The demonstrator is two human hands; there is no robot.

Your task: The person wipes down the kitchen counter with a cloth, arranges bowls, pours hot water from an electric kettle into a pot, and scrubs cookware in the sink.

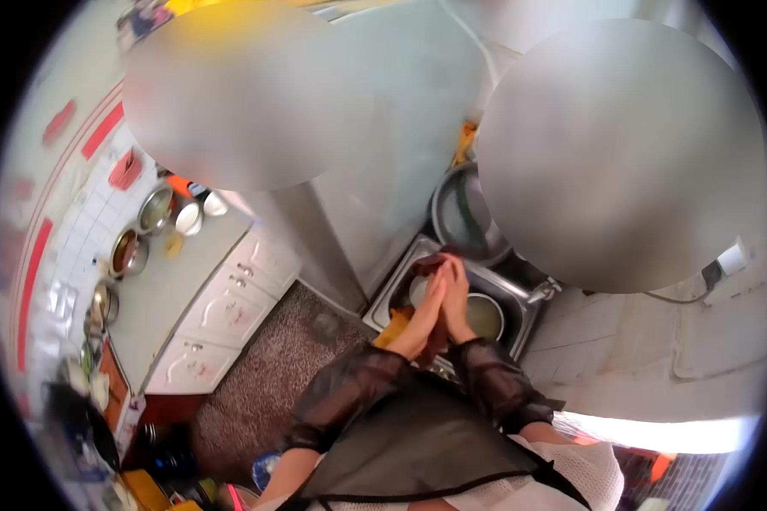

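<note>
Over the sink [528,328], my left hand [428,313] and my right hand [457,300] are pressed against each other, fingers pointing away from me. A dark red cloth [429,264] is squeezed between them. Part of it shows past the fingertips and part hangs below the palms near the wrists. Below and right of my hands, a round bowl [485,318] of cloudy liquid sits in the sink. A yellow cloth-like item [392,327] lies by my left wrist. The inner sides of both palms are hidden.
A large metal basin [464,213] stands behind the sink, near the faucet [544,290]. To the left, a counter [175,268] above white cabinets [204,336] holds several pots and bowls. A tall pale appliance-like panel [383,145] rises ahead. Two round areas are blurred.
</note>
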